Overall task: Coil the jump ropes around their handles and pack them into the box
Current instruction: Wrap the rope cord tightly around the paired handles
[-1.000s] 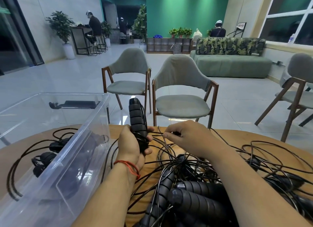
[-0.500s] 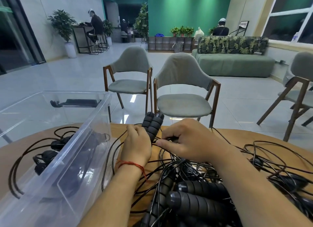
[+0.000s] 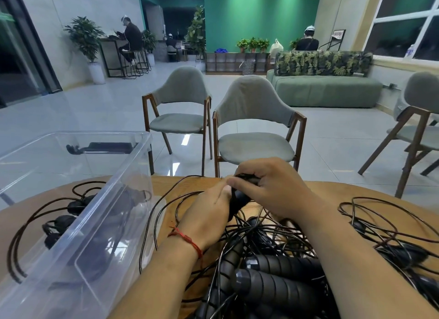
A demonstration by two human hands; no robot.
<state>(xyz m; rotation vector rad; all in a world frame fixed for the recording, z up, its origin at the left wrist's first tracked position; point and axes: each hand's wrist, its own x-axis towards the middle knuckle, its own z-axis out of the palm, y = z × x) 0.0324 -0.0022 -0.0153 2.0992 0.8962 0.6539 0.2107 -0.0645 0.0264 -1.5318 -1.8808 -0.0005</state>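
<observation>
**Both hands clamping one handle over the rope pile**

Nearest the person, a pile (image 3: pixel 273 283) of ribbed black handles and tangled ropes (image 3: pixel 380 226) is lying on the wooden counter (image 3: pixel 332 190), spreading out to the right.

Just beyond it, the left hand (image 3: pixel 209 214), with a red string at its wrist, is wrapping its grip round the lower part of a black handle (image 3: pixel 237 203). The right hand (image 3: pixel 273 188) is curling its grip over that handle's far end, its fingers touching the left hand's. The handle is being held just above the pile, right of the box.

The clear box (image 3: pixel 142 140) is standing at the left. Dark coiled ropes are showing through its walls; I cannot tell whether they are lying inside or behind it.

Past the counter, two grey chairs (image 3: pixel 254 147) are standing on the tiled floor, and a green sofa (image 3: pixel 327 90) is sitting further back.
</observation>
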